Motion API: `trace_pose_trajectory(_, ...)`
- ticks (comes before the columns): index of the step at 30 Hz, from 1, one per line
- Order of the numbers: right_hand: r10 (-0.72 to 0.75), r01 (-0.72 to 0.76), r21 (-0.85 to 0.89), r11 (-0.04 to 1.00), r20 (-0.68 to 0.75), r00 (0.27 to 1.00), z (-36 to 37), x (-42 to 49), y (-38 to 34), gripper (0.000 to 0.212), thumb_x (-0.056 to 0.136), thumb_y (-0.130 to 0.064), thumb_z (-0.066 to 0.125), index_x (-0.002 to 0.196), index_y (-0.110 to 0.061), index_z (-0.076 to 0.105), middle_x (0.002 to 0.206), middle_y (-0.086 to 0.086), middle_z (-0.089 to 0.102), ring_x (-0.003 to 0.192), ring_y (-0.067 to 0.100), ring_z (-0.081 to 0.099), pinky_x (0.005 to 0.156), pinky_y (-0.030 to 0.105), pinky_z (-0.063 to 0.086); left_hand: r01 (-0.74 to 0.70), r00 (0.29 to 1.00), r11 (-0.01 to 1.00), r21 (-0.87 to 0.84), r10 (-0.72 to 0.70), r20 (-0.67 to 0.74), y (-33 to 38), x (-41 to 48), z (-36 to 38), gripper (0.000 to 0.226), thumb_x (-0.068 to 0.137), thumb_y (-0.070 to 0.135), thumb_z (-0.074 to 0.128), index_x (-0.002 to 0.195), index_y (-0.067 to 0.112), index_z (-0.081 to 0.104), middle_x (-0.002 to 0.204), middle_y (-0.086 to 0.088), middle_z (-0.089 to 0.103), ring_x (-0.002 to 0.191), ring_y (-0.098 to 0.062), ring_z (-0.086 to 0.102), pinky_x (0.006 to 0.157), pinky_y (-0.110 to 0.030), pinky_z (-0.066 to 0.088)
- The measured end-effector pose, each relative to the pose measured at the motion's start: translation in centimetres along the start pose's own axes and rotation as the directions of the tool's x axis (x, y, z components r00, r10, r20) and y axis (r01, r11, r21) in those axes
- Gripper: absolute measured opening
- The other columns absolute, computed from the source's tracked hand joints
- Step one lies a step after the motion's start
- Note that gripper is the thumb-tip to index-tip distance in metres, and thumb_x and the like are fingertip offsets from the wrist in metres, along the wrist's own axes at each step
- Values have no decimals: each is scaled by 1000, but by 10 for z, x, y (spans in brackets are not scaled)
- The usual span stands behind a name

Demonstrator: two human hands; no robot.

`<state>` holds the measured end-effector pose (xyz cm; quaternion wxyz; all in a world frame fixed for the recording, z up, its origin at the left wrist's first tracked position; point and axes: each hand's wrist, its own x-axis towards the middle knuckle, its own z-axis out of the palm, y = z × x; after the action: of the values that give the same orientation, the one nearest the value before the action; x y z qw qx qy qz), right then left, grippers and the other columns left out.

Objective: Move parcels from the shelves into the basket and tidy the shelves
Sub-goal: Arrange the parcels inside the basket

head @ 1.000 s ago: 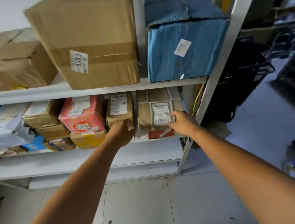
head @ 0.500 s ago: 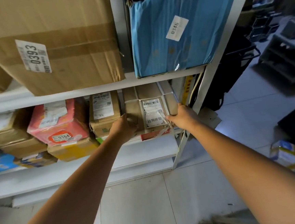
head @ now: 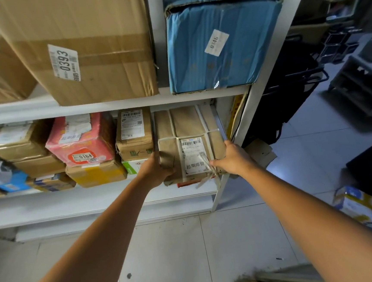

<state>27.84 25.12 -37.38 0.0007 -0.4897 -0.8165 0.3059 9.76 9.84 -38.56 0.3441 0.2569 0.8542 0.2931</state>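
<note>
- The brown paper parcel (head: 189, 140), bound with white straps and bearing a barcode label on its front face, sits at the right end of the middle shelf (head: 73, 204), just beside the white upright post (head: 265, 84).
- It lies on top of a flat item with a red edge (head: 185, 184), which shows just under its front.
- The left hand (head: 155, 170) grips the parcel's left front corner. Its fingers reach into the gap between the parcel and the small labelled brown box (head: 134, 134) next to it.
- The right hand (head: 234, 159) holds the parcel's right side, with the thumb laid across the front near the label and the fingers curled round the far edge.
- Left of the small brown box stands a pink parcel (head: 79, 141) marked 0164, resting on a yellow and brown box (head: 98, 174).
- On the upper shelf (head: 110, 107) a large cardboard box (head: 96, 47) marked 0393 stands beside a blue box (head: 217, 48) marked 0146.
- Both forearms stretch out over the pale tiled floor (head: 179, 254).
</note>
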Motion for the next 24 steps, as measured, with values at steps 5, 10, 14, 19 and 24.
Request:
trace_pose_trajectory(5,27,-21,161,987,-31,999,5,16,-3,55,84,-39,75,125,-12,53,119,6,65,108,26,62,92,40,53,14,999,994,-110,-19,-44,7,15,2,73,84,15,73,147,21,35,113,-5,51,108,-31,57,89,-49,56)
trace_pose_trajectory(10,62,-55,243,969,-21,998,5,34,-2,54,92,-23,68,139,-6,47,136,11,57,122,30,55,99,39,46,38,999,976,-216,-39,-1,7,34,0,76,81,8,77,146,17,38,126,-8,52,111,-28,55,90,-47,55)
trace_pose_trajectory(14,65,-67,311,948,17,998,3,41,0,70,89,-20,73,148,-9,38,145,8,50,128,26,52,100,33,43,51,999,956,-290,-42,35,6,39,-3,75,78,2,77,142,17,42,124,-8,55,113,-29,56,87,-45,57)
trace_pose_trajectory(19,31,-28,324,946,-6,999,1,37,-1,74,85,-15,76,147,-10,37,142,8,52,123,25,55,102,36,47,-27,999,936,-351,33,10,8,33,-9,86,79,-9,71,150,19,32,125,-7,53,111,-26,54,71,-33,57)
trace_pose_trajectory(24,-13,12,351,936,1,1000,-10,22,-4,74,85,-13,75,148,-13,36,140,7,54,112,18,55,95,33,47,-66,998,900,-432,70,-7,7,14,-15,85,79,-15,67,148,21,35,123,-9,54,114,-30,55,70,-34,58)
